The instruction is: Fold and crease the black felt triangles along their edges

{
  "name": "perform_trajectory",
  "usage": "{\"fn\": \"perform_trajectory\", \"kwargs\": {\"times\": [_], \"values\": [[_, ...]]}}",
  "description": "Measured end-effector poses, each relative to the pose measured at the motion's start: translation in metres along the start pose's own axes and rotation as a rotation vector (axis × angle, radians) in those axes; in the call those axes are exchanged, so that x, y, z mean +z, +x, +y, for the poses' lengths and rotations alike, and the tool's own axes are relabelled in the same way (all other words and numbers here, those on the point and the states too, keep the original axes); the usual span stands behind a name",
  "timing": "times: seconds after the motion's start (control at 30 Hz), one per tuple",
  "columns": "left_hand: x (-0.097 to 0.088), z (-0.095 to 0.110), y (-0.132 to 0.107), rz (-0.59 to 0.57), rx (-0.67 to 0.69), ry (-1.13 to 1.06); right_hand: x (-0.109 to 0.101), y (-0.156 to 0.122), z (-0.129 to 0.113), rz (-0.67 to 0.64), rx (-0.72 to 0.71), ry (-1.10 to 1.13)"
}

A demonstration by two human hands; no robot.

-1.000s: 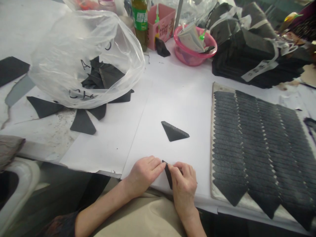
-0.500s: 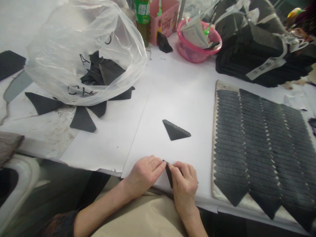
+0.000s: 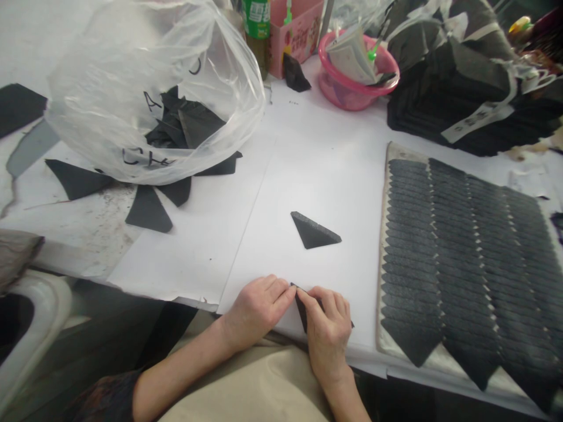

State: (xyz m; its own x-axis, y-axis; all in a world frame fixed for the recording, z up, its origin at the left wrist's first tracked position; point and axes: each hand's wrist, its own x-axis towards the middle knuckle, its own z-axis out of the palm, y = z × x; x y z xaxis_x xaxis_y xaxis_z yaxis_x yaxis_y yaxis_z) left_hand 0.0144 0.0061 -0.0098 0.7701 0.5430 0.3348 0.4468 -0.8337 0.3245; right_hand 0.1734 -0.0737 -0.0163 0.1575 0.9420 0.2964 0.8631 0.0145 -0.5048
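Note:
Both hands meet at the near edge of the white table over a small black fabric piece (image 3: 301, 312), mostly covered by my fingers. My left hand (image 3: 259, 306) pinches its upper corner with thumb and forefinger. My right hand (image 3: 328, 319) is closed over the same piece, fingertips close beside the left ones, and a dark tip sticks out at its right side. Just beyond the hands lies another black piece (image 3: 313, 233), roughly triangular, with a folded strip along its long upper edge.
Right of the hands, a board (image 3: 382, 281) carries overlapping rows of black pieces. A clear plastic bag (image 3: 237, 88) holding black pieces stands at left, with loose pieces (image 3: 149, 210) around it. Behind are a pink basin (image 3: 352, 97), a pink box (image 3: 303, 32), a bottle (image 3: 256, 20) and a tied black stack (image 3: 440, 88).
The hands stay in nearly the same place, still pinching the black fabric piece, with only slight finger movement. The view has shifted a little.

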Motion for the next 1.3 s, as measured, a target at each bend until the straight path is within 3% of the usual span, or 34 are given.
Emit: {"fn": "perform_trajectory", "kwargs": {"times": [0.9,1.3], "values": [[-0.003,0.001,-0.002,-0.108,0.041,0.131,-0.002,0.001,0.001,-0.021,-0.014,-0.017],[-0.023,-0.027,-0.007,-0.147,0.019,0.195,0.018,0.024,-0.025,0.017,-0.030,-0.030]]}}
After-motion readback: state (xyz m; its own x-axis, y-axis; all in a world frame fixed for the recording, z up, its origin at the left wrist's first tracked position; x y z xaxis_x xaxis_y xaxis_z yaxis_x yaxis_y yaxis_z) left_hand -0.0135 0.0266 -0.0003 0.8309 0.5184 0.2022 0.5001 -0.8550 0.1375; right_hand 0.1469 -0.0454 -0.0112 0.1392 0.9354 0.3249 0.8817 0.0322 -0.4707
